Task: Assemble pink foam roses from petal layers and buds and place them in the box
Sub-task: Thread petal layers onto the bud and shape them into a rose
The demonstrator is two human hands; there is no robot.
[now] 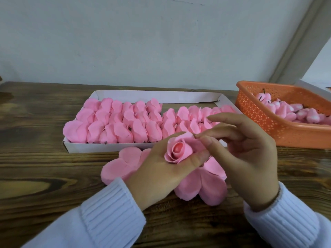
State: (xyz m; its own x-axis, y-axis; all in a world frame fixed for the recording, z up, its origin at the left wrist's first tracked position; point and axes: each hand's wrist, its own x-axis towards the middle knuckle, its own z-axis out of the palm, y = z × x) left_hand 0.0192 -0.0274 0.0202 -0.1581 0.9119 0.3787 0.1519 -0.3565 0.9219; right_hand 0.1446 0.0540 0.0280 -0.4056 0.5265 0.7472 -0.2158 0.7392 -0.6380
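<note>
My left hand (pixel 161 172) grips a pink foam rose (pixel 177 151) from below, bud showing in its middle. Above it on the right, my right hand (pixel 247 154) pinches the edge of an outer petal with thumb and forefinger, the other fingers spread. Under both hands lie flat stacks of pink petal layers (pixel 118 167) on the wooden table. Behind them the white cardboard box (pixel 86 147) holds several rows of finished roses (pixel 125 122). An orange basket (pixel 265 115) at the right holds several pink buds (pixel 300 113).
The dark wooden table (pixel 35 158) runs back to a pale wall. A white box edge (pixel 311 86) shows behind the basket at the far right. My white knitted sleeves (pixel 107 212) cover both wrists.
</note>
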